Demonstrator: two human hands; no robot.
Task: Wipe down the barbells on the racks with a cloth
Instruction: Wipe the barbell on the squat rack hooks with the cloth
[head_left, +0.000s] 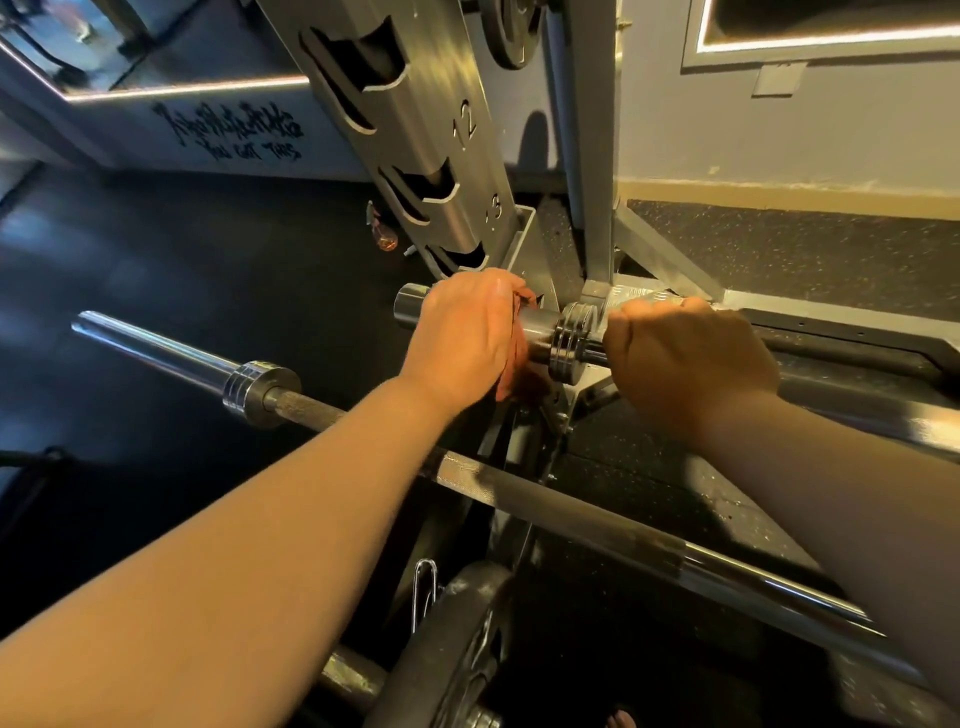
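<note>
cloth (514, 364) wrapped on barbell sleeve (410, 306) in left grip (462, 338); right grip (685, 358) clenches shaft (592, 355).

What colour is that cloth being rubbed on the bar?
Reddish-orange cloth, peeking out under the left hand; head view.

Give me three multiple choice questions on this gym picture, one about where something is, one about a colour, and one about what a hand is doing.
1. Where is the cloth?
A. Round the sleeve of the far barbell, under the left hand
B. On the floor
C. Draped over the near barbell

2. What colour is the cloth?
A. White
B. Reddish-orange
C. Blue

3. What is the right hand doing?
A. Hanging free
B. Gripping the far barbell beside its collar
C. Lifting a weight plate

Answers: 1 A, its folds show under that hand on the sleeve; 2 B, those folds are reddish-orange; 3 B, it wraps the shaft right of the collar.
</note>
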